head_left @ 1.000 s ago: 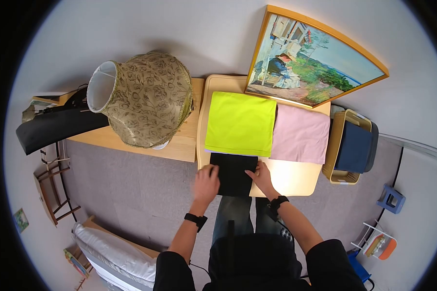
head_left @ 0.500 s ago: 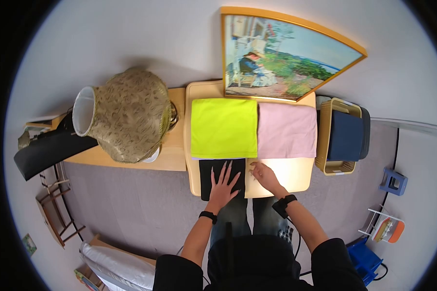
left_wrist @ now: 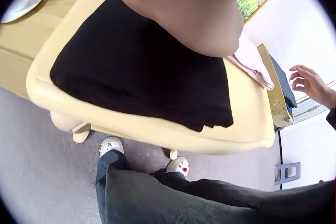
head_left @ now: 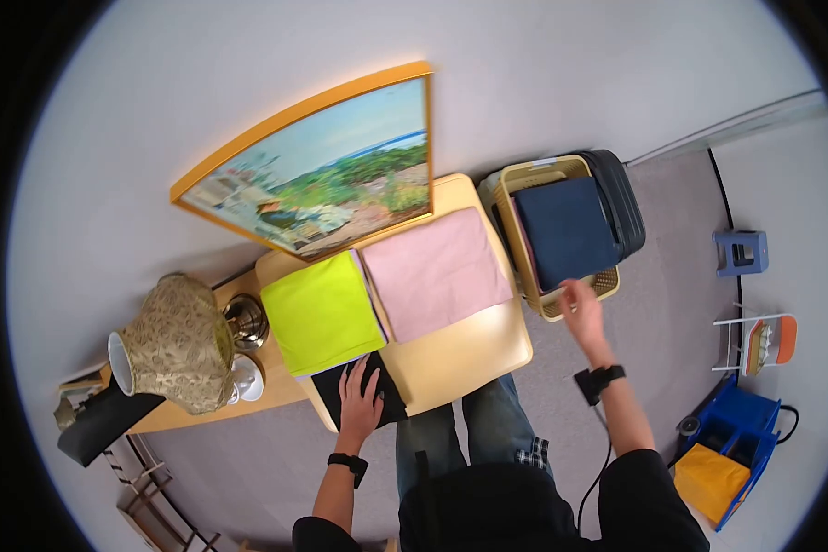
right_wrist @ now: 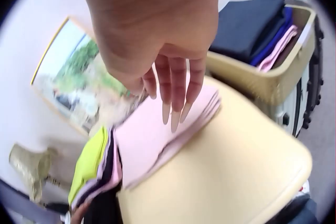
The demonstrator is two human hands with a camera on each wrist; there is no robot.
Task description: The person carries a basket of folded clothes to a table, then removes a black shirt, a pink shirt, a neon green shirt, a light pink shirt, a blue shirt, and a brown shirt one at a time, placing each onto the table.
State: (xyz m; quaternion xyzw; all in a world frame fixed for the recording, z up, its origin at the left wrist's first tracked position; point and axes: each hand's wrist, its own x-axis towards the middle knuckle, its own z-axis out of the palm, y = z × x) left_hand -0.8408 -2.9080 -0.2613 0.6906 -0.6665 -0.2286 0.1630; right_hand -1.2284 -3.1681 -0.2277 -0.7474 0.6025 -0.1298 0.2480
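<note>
My left hand [head_left: 359, 403] rests with spread fingers on a folded black cloth [left_wrist: 131, 71] at the near left of the cream table. Just behind it lies a folded yellow-green cloth [head_left: 322, 313], which covers a stack of several layers in the right wrist view. Beside that stack is a folded pink cloth [head_left: 437, 276]. My right hand [head_left: 581, 315] holds nothing, its fingers loosely bent, near the front end of a tan basket [right_wrist: 273, 79]. Inside the basket, a folded navy cloth [head_left: 566, 230] lies on top of blue and pink ones.
A framed painting [head_left: 340, 166] leans on the wall behind the table [head_left: 469, 354]. To the left, a side table bears a lamp with a patterned shade [head_left: 179, 345] and a white cup and saucer [head_left: 247, 379]. A dark suitcase [head_left: 616, 198] stands beyond the basket.
My right hand has left the black cloth and moved right to the basket. The left hand has flattened out on the black cloth. The head view has turned to the right.
</note>
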